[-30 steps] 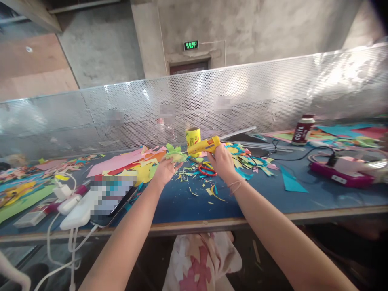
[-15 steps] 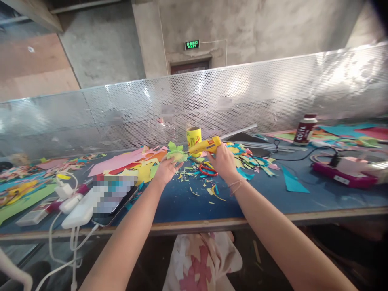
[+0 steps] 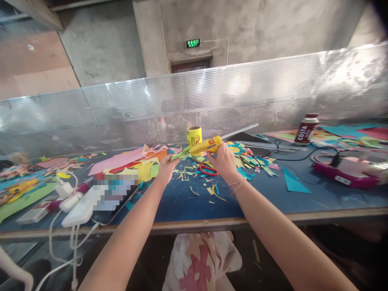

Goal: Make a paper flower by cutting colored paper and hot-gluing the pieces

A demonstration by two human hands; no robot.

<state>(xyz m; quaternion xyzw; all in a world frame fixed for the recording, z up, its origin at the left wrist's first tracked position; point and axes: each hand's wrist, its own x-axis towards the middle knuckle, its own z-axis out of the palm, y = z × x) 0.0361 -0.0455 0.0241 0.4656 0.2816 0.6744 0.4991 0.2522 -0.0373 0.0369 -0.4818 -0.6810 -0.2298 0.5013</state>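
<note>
My right hand [image 3: 223, 161] is wrapped round a yellow glue gun [image 3: 206, 145], whose front end points left. In my left hand [image 3: 167, 166] a green paper cutout [image 3: 182, 153] is pinched, turned nearly edge-on, its far end close to the tip of the gun. Whether the tip touches the paper I cannot tell. Just behind the gun stands a yellow printed cylinder [image 3: 194, 135]. Under my hands lie red-handled scissors [image 3: 208, 169] among small paper scraps [image 3: 185, 174] on the blue tabletop [image 3: 188, 208].
Left of me are a phone [image 3: 113, 202], a white power bank [image 3: 81, 209] and cables. Pink paper [image 3: 117, 160] lies behind them. To the right are a teal triangle [image 3: 294, 180], a purple power strip [image 3: 344, 175] and a bottle [image 3: 306, 130]. A perforated metal screen [image 3: 194, 95] borders the back.
My left hand has turned the green cutout from facing me to nearly edge-on, and its fingers have closed more. The glue gun has hardly moved.
</note>
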